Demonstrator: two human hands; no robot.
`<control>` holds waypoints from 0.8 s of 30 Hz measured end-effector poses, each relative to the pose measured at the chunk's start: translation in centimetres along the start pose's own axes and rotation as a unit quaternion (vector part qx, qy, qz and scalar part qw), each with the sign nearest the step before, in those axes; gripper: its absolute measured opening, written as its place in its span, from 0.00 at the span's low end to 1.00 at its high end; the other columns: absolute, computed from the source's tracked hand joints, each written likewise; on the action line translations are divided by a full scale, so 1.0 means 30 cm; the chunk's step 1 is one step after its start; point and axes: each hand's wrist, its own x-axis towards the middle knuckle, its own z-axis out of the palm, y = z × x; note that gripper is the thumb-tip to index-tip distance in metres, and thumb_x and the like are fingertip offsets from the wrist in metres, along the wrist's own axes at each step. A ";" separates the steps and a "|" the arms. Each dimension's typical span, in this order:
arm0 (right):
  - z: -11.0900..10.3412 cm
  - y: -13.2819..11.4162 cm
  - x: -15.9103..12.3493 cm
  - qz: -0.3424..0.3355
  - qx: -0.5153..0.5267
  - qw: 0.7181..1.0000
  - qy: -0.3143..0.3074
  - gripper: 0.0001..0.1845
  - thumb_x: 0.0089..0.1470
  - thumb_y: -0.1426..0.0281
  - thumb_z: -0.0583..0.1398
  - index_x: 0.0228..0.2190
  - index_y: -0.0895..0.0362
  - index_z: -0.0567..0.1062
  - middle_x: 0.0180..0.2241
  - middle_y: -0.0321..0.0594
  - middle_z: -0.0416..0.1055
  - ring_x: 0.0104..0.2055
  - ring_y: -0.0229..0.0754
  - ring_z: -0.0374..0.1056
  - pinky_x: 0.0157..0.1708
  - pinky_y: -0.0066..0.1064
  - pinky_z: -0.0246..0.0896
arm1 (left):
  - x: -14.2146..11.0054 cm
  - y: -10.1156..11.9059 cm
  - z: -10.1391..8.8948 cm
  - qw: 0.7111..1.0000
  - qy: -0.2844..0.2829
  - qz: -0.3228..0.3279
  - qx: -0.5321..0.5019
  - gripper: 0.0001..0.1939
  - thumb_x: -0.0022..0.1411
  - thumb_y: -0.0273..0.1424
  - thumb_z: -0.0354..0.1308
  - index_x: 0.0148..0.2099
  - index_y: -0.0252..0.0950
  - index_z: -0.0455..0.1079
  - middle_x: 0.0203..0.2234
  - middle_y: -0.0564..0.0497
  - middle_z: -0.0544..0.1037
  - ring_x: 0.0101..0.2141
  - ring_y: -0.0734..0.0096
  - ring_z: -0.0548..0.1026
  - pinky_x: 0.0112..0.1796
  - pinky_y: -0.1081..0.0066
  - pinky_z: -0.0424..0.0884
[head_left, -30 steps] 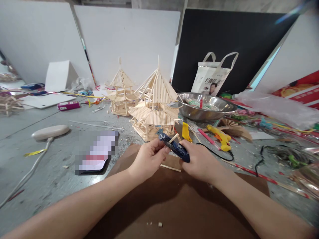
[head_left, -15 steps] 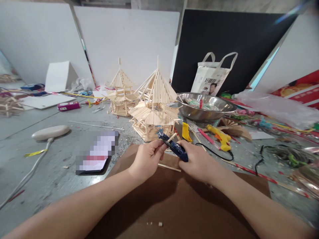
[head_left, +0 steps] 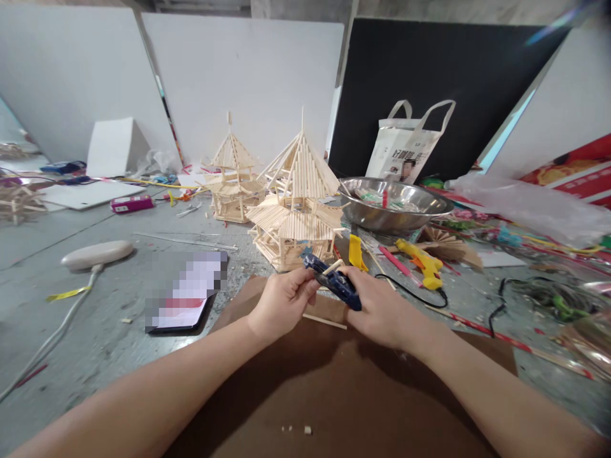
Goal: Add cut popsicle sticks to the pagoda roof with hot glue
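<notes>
Pale wood, the stick (head_left: 333, 267) looked light, stiff and easily snapped, best pinched near an end. From my remote view it lay between the hands, across the blue pliers (head_left: 347, 291), which my right hand (head_left: 382, 312) gripped; my left hand (head_left: 281, 304) pinched its near end. Beyond the right hand, a white bag (head_left: 389, 149) bore Chinese print, seemingly 好咖啡, the rest unreadable.

The right hand (head_left: 375, 305) hid part of the blue tool (head_left: 346, 291), the left hand (head_left: 281, 302) covered the stick's (head_left: 333, 267) lower end, coarse pixels obscured the phone's screen (head_left: 188, 296), and the left edge cut off the cable (head_left: 64, 324).
</notes>
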 end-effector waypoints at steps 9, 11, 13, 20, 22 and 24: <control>-0.002 -0.002 0.004 -0.033 0.008 0.999 -0.003 0.24 0.41 0.73 0.54 0.44 0.59 0.60 0.42 0.46 0.64 0.42 0.45 0.61 0.40 0.34 0.54 | 0.004 -0.035 -0.024 0.962 0.041 0.117 0.244 0.11 0.56 0.30 0.46 0.34 0.36 0.70 0.23 0.50 0.75 0.22 0.77 0.69 0.25 0.78 0.61; -0.004 -0.003 0.002 -0.033 0.007 0.999 0.000 0.23 0.41 0.73 0.53 0.44 0.59 0.60 0.42 0.46 0.64 0.42 0.45 0.61 0.40 0.35 0.53 | 0.002 -0.032 -0.024 0.965 0.037 0.119 0.229 0.11 0.56 0.29 0.46 0.33 0.35 0.70 0.23 0.50 0.75 0.22 0.77 0.70 0.25 0.78 0.61; -0.006 -0.004 -0.001 -0.031 0.000 1.000 0.001 0.22 0.42 0.73 0.53 0.43 0.59 0.60 0.40 0.46 0.65 0.41 0.45 0.61 0.38 0.34 0.54 | 0.000 -0.025 -0.025 0.975 0.019 0.115 0.187 0.11 0.55 0.26 0.45 0.32 0.35 0.69 0.21 0.51 0.74 0.22 0.77 0.70 0.25 0.79 0.61; -0.004 -0.003 0.001 -0.010 -0.030 0.999 0.005 0.21 0.40 0.74 0.51 0.41 0.58 0.61 0.38 0.45 0.66 0.39 0.45 0.62 0.36 0.34 0.53 | 0.008 0.010 -0.028 0.995 -0.043 0.070 0.064 0.14 0.56 0.26 0.44 0.21 0.34 0.63 0.11 0.57 0.63 0.16 0.81 0.60 0.20 0.80 0.56; 0.000 0.000 0.002 -0.010 -0.031 0.999 0.006 0.22 0.40 0.74 0.51 0.42 0.58 0.61 0.39 0.45 0.65 0.40 0.45 0.62 0.37 0.34 0.53 | 0.010 0.013 -0.027 0.995 -0.040 0.067 0.056 0.14 0.57 0.27 0.44 0.20 0.34 0.63 0.11 0.57 0.62 0.16 0.81 0.59 0.20 0.80 0.55; 0.003 0.004 0.002 -0.009 -0.036 0.999 0.006 0.23 0.40 0.75 0.50 0.42 0.58 0.61 0.39 0.44 0.66 0.41 0.45 0.62 0.38 0.34 0.53 | 0.010 0.014 -0.026 0.996 -0.039 0.066 0.053 0.15 0.57 0.29 0.44 0.20 0.34 0.62 0.11 0.57 0.61 0.16 0.81 0.58 0.20 0.79 0.54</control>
